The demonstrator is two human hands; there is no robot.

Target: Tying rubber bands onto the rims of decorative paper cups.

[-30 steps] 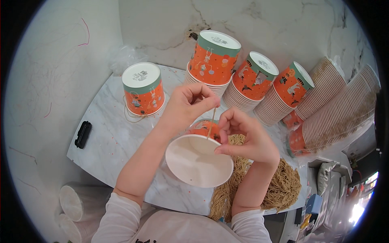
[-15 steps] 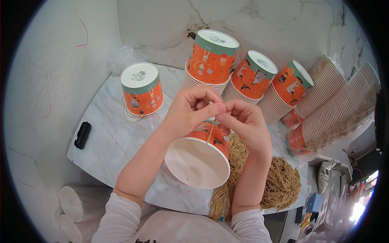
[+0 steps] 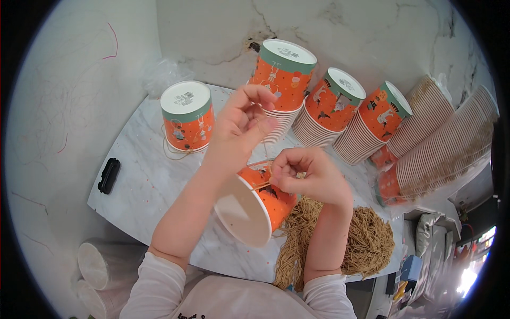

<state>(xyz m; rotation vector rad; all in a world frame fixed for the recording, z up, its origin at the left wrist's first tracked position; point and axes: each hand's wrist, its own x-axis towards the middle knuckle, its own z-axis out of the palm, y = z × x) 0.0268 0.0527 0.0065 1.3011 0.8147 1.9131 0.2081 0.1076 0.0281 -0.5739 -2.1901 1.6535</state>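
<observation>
Both grips pinch twine (image 3: 264, 139): left hand (image 3: 241, 125) raised; right hand (image 3: 303, 173) at orange cup (image 3: 260, 199).

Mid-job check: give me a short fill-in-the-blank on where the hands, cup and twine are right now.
1. The cup between the hands lies on its ____.
2. The left hand pulls a thin ____ upward.
3. The twine pile lies under the ____ forearm.
4. The lone upturned cup stands to the ____ of the stacks.

Missing words: side; string; right; left
</observation>
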